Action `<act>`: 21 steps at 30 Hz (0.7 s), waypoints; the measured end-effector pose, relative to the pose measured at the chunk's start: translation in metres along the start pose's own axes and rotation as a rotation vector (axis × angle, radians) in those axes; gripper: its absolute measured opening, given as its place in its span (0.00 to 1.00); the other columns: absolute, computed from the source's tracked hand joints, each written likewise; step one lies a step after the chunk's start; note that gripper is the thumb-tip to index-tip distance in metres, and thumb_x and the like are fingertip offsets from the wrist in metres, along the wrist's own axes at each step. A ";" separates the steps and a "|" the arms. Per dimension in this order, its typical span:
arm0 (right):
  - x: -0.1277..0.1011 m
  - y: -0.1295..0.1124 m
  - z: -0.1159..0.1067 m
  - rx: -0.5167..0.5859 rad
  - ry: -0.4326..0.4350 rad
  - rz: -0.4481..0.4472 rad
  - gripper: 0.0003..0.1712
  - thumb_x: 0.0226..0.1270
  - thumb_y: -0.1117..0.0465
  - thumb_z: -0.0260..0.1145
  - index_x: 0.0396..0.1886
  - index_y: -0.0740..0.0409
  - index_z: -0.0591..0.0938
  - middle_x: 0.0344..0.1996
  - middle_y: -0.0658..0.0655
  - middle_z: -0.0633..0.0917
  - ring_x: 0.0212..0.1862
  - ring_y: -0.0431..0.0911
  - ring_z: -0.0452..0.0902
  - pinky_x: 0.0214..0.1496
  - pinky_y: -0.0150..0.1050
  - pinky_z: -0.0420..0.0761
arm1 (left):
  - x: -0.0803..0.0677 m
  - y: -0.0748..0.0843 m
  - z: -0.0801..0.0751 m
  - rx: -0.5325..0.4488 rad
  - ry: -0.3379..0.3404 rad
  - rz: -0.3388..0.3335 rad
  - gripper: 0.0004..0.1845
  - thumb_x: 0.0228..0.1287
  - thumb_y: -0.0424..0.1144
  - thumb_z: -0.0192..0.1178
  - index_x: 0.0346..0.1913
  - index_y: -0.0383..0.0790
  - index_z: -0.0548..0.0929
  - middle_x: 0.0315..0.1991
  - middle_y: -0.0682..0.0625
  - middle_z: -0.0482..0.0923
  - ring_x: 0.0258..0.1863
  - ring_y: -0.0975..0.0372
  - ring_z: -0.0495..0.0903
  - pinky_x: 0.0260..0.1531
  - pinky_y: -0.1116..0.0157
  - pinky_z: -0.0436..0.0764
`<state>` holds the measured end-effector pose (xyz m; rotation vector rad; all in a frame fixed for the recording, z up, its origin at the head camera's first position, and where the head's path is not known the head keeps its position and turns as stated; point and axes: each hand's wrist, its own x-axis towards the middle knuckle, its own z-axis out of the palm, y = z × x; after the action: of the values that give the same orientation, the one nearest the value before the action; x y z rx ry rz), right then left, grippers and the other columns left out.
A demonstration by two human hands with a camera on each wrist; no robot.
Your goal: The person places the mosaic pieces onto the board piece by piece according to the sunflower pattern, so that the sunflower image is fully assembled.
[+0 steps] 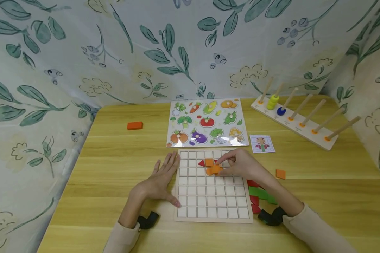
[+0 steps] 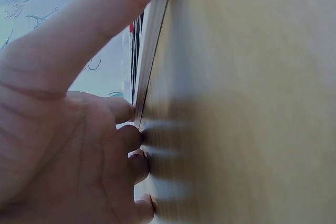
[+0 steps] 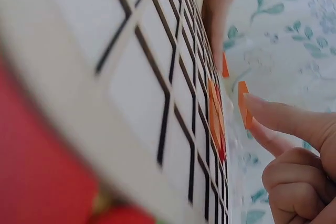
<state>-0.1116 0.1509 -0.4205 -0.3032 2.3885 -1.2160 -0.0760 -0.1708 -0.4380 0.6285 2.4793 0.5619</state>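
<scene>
A pale grid board lies on the table between my hands. My left hand is spread along its left edge, fingers straight and thumb at the lower part of the rim. Over the upper middle of the board, my right hand pinches a flat orange piece between thumb and index finger. The right wrist view shows that piece raised off the grid. Below it, an orange square and a rounded orange piece lie on the cells, with a red triangle beside the square.
Red and green pieces lie along the board's right edge, and a loose orange square farther right. Behind are a vegetable puzzle, a pattern card and a peg stand with beads. An orange block sits at back left.
</scene>
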 end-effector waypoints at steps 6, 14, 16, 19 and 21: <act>0.014 -0.017 0.026 -0.024 -0.018 -0.041 0.11 0.50 0.64 0.84 0.35 0.54 0.92 0.32 0.51 0.85 0.34 0.44 0.66 0.31 0.31 0.61 | 0.000 -0.001 0.000 0.001 0.000 -0.001 0.83 0.38 0.63 0.83 0.84 0.39 0.31 0.84 0.44 0.18 0.84 0.48 0.23 0.81 0.38 0.30; 0.022 -0.024 0.039 -0.125 0.025 -0.036 0.12 0.47 0.62 0.85 0.31 0.52 0.91 0.27 0.53 0.82 0.30 0.45 0.66 0.30 0.34 0.62 | 0.001 -0.001 0.000 0.013 -0.011 -0.009 0.84 0.37 0.64 0.83 0.83 0.41 0.29 0.84 0.45 0.16 0.84 0.50 0.22 0.81 0.40 0.29; 0.022 -0.023 0.039 -0.127 0.021 -0.027 0.12 0.47 0.61 0.86 0.32 0.51 0.91 0.28 0.52 0.82 0.30 0.44 0.66 0.30 0.34 0.62 | 0.001 -0.001 0.000 0.016 -0.013 -0.012 0.84 0.37 0.64 0.82 0.83 0.41 0.28 0.84 0.46 0.16 0.84 0.50 0.21 0.82 0.40 0.29; 0.022 -0.021 0.039 -0.102 0.011 -0.025 0.13 0.48 0.60 0.86 0.34 0.51 0.92 0.26 0.52 0.81 0.27 0.43 0.65 0.27 0.33 0.61 | 0.001 -0.001 0.000 0.017 -0.012 -0.005 0.84 0.38 0.64 0.82 0.83 0.41 0.29 0.84 0.45 0.16 0.84 0.50 0.21 0.81 0.40 0.29; 0.023 -0.020 0.038 -0.071 -0.001 -0.034 0.13 0.49 0.62 0.85 0.36 0.51 0.93 0.27 0.51 0.84 0.25 0.42 0.64 0.26 0.31 0.60 | 0.001 -0.001 0.000 0.013 -0.010 -0.003 0.84 0.38 0.64 0.83 0.83 0.40 0.29 0.84 0.45 0.16 0.84 0.49 0.21 0.81 0.39 0.29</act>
<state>-0.1132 0.1035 -0.4308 -0.3672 2.4390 -1.1472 -0.0772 -0.1716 -0.4390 0.6317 2.4760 0.5405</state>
